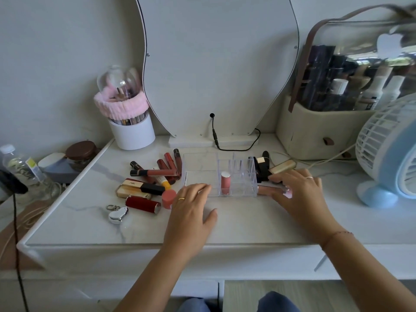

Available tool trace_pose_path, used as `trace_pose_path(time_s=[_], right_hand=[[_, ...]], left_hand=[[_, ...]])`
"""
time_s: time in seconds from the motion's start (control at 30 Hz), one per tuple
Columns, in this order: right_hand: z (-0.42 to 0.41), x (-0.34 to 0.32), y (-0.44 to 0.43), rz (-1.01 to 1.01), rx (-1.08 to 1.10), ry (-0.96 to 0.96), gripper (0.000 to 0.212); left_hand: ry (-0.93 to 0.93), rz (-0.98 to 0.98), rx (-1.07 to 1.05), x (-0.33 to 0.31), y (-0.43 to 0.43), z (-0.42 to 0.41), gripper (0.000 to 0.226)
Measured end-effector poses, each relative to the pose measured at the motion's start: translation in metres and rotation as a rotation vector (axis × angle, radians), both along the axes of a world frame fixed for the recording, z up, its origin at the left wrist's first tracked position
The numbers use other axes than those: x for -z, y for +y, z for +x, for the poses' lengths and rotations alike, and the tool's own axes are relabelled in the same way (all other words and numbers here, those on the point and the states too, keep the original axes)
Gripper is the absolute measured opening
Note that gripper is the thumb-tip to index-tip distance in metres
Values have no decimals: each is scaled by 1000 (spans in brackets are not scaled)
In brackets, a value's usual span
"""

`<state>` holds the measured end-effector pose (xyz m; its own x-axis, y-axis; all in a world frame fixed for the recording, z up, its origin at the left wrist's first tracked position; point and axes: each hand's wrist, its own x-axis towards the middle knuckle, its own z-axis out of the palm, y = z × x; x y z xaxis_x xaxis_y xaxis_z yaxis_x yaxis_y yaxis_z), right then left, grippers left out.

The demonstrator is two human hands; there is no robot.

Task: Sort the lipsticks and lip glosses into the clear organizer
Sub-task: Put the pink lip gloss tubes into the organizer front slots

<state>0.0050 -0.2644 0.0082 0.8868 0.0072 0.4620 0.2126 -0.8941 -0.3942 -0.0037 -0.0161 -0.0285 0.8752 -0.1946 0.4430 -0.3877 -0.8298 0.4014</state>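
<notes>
We look down on a white marble-look vanity top (pixel 225 226). At the centre of the frame sits the clear organizer (pixel 219 174), a stiff transparent tray with small upright slots on its right half and open bays on its left. One pink lip gloss (pixel 225 183) stands upright in a front slot; the other slots look empty.

Left of centre lies a loose pile of lip gloss tubes (pixel 162 170), gold-cased lipsticks (pixel 137 188) and a dark red lipstick (pixel 142 204). A smaller cluster of black and gold lipsticks (pixel 270 164) lies just right of the organizer.

The left hand (pixel 191 210) rests flat and spread, its fingertips touching the organizer's front left edge, holding nothing. The right hand (pixel 297 190) reaches over a rose-gold gloss tube (pixel 269 189) lying just beside the organizer's right front corner; we cannot tell whether its fingers have closed on it.

We judge these tubes light, rigid and smooth, apt to roll or slip. Pinching one across its middle should work best. The organizer seems light enough to slide, so steadying it makes sense.
</notes>
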Motion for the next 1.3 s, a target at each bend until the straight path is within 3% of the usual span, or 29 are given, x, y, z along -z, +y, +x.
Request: trace_pose_path(time_s=[0.13,0.3,0.5,0.63,0.77,0.97,1.13,1.3], right_hand=[[-1,7,-11,-113,-45,41,23],[-3,4,-3,-70,-29,-26,14],[-13,-15,6,327,-71,-59,18],[-14,-25,21,489,-150,-98,14],[-6,-21,33,658,-220,-1,15],[6,-18,38,1103,-339,165,19],[6,-16,40,943,-407,233,33],[5,-15,42,840,-406,210,30]], left_hand=[[5,6,-6,-1,0,0,52],[5,9,-6,-3,0,-1,52],[-2,3,-2,-2,0,-2,50],[-14,-6,1,-4,-1,-3,49],[-11,-4,7,-5,0,-3,49],[-14,-9,12,-5,-1,-2,49],[-21,-8,14,-3,0,-1,49],[-22,-6,12,-3,0,-1,49]])
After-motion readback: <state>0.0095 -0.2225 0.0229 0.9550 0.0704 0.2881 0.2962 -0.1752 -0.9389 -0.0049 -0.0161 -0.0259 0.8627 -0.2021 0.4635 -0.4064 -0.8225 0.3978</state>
